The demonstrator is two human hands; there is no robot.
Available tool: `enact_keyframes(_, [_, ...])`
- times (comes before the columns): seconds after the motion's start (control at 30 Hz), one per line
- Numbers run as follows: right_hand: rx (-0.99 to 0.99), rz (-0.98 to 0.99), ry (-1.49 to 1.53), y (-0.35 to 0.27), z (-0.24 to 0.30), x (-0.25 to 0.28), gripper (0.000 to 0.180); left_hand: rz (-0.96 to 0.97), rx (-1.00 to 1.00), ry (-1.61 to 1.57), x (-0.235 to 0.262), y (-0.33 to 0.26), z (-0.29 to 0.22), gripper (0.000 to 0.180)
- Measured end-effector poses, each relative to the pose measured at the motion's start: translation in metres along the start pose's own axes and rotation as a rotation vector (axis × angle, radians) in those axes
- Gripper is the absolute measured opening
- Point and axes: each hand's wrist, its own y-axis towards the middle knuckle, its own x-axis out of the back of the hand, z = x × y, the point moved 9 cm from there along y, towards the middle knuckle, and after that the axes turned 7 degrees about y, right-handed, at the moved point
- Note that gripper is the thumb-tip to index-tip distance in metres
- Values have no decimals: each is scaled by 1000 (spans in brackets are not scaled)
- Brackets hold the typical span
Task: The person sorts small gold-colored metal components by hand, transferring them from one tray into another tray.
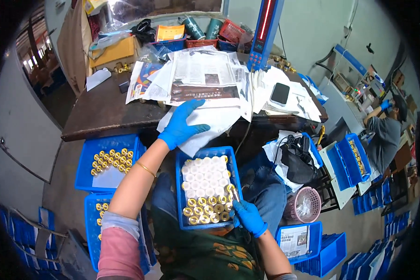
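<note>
The blue tray (179,186) of brass rings (205,210) sits on the person's lap, and the right hand (248,217), nearer to it than the other, is at its lower right corner with fingers pinched around a thin tool (234,193) that points up and left over the rings. The left hand (181,123) lies up beyond the tray's far edge, fingers spread flat on a white paper sheet (214,122) hanging off the desk (98,116). I cannot make out the tool's tip, and white caps hide the upper rows.
</note>
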Motion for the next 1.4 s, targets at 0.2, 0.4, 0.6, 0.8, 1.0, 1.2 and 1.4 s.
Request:
enact_keyframes(0.2, [-9, -18, 67, 8, 1, 8, 34, 187, -47, 586, -26, 0, 20, 59])
enact_keyframes(0.4, [-13, -56, 86, 12, 0, 15, 34, 111, -126, 874, -35, 44, 32, 58])
enact_keyframes(0.6, [-57, -100, 117, 22, -13, 31, 31, 74, -69, 915, -36, 88, 62, 45])
enact_keyframes(0.8, [-69, -119, 186, 27, -8, 28, 29, -281, -16, 624, 2, 76, 51, 60])
enact_keyframes(1.0, [-57, -69, 129, 35, -6, 19, 33, -591, 845, -791, -22, -90, 95, 57])
enact_keyframes(1.2, [-49, -96, 99, 26, 2, 10, 34, -195, 963, -1410, -70, -100, 101, 43])
enact_keyframes(1.4, [-19, -47, 124, 15, -1, 9, 34, -323, 632, -1131, 38, -59, 73, 21])
